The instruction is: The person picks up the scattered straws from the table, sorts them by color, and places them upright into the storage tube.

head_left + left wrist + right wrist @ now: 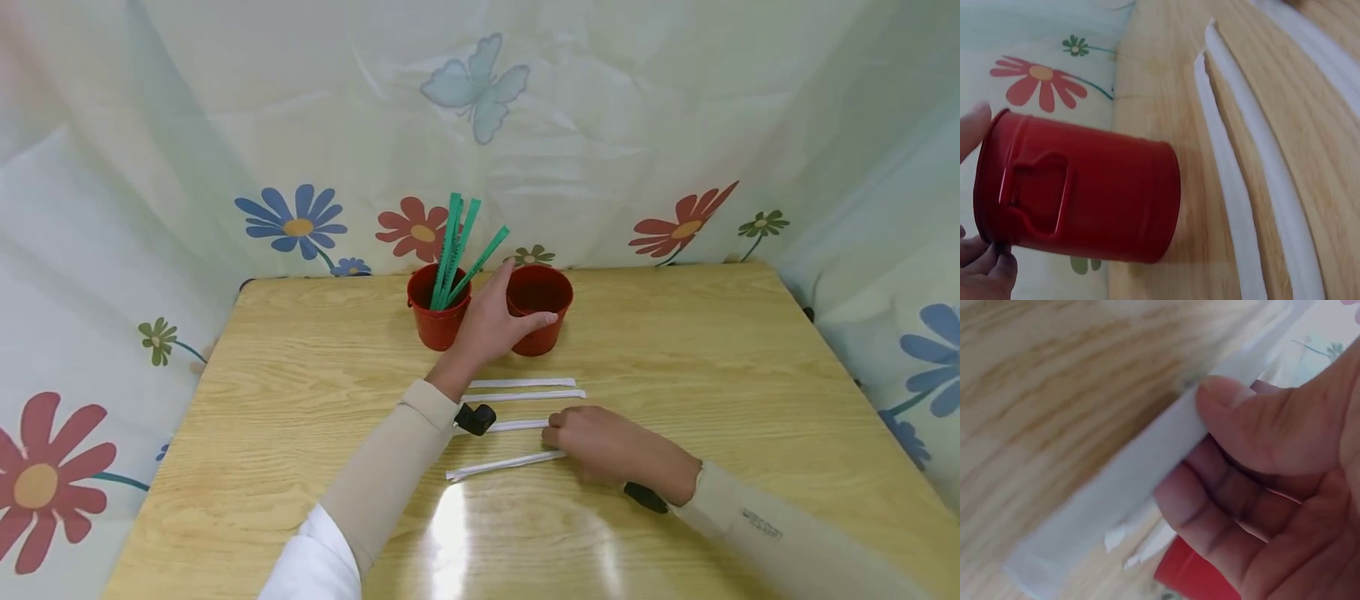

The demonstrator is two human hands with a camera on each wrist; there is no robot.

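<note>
My left hand (491,321) grips a red bucket (542,340) by its rim, thumb on one side and fingers on the other. In the left wrist view the bucket (1094,187) shows a small handle bracket on its side. My right hand (603,437) pinches a white paper-wrapped straw (1116,472) between thumb and fingers. Two straws run under that hand in the head view, the nearer one (502,466) slanting. Two more white straws (525,396) lie side by side between the right hand and the bucket.
Left of the gripped bucket stands a second red bucket (437,329) with several green strips (457,250) upright in it. Everything is on a wooden table (315,375). A flowered curtain (600,125) hangs behind the table and along its sides.
</note>
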